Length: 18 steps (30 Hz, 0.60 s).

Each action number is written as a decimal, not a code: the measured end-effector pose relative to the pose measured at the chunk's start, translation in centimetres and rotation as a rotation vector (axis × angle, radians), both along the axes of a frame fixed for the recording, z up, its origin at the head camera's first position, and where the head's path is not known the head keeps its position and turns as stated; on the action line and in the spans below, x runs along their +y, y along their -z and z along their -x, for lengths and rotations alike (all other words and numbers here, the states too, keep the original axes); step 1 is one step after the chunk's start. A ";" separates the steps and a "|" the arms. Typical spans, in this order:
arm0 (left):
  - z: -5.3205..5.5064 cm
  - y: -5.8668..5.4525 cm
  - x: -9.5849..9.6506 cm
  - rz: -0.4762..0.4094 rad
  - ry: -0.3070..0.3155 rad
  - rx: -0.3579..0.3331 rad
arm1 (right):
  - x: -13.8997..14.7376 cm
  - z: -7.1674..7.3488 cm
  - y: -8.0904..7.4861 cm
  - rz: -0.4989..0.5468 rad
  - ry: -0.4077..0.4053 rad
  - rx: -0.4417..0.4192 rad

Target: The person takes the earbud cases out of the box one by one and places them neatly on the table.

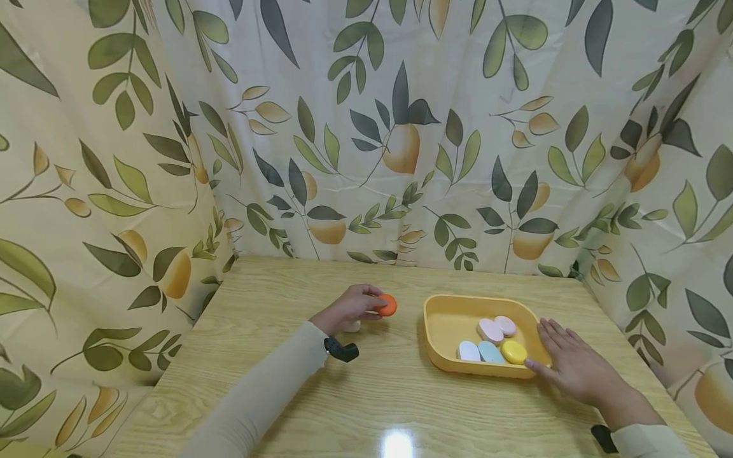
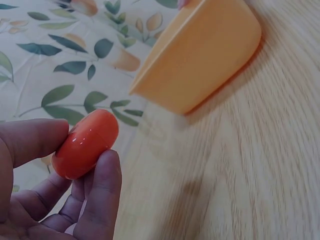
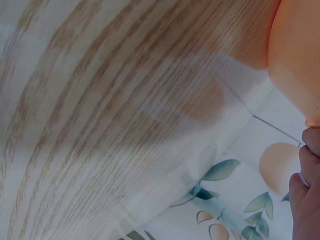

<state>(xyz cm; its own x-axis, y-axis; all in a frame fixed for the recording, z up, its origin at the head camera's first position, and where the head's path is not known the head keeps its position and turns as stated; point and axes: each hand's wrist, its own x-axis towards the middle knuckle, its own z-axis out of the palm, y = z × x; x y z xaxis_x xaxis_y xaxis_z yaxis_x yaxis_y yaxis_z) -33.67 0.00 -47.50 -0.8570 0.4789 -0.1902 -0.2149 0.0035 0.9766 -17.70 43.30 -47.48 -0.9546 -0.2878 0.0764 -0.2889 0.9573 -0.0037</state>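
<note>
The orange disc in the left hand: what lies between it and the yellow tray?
In the head view, only bare tabletop shows between the orange disc, pinched by the left hand, and the yellow tray.

A: What surrounds the table (image 1: 275, 280)?

B: Pale draped fabric (image 1: 366, 184), hanging behind it and along its left and right sides.

A: How is it patterned?

B: With green and dark grey leaves, thin stems and rounded orange fruit. Soft folds run down the back, and the left side looks yellower.

A: And the tabletop?

B: Light wood tones, with streaky brown grain that shows clearly in both wrist views.

A: Any light on it?

B: A bright white patch of glare (image 1: 397, 443), at the bottom of the head view.
</note>
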 end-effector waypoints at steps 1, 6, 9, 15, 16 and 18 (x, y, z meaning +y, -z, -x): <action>0.1 0.0 -0.2 0.007 -0.003 -0.001 | 0.0 0.0 0.0 -0.001 0.000 0.000; 0.4 0.2 -0.9 0.025 -0.008 -0.004 | 0.0 0.1 0.1 0.005 0.006 -0.003; 0.5 0.2 -1.3 0.026 -0.013 -0.005 | 0.0 0.1 0.1 0.013 0.010 -0.009; 0.5 0.2 -1.8 0.043 -0.010 0.004 | 0.0 0.0 0.1 0.018 0.007 -0.012; 0.5 0.3 -1.9 0.043 -0.007 0.006 | 0.0 0.0 0.1 0.019 0.006 -0.011; 0.5 0.3 -2.0 0.041 -0.010 0.009 | 0.1 0.1 0.1 0.017 0.006 -0.009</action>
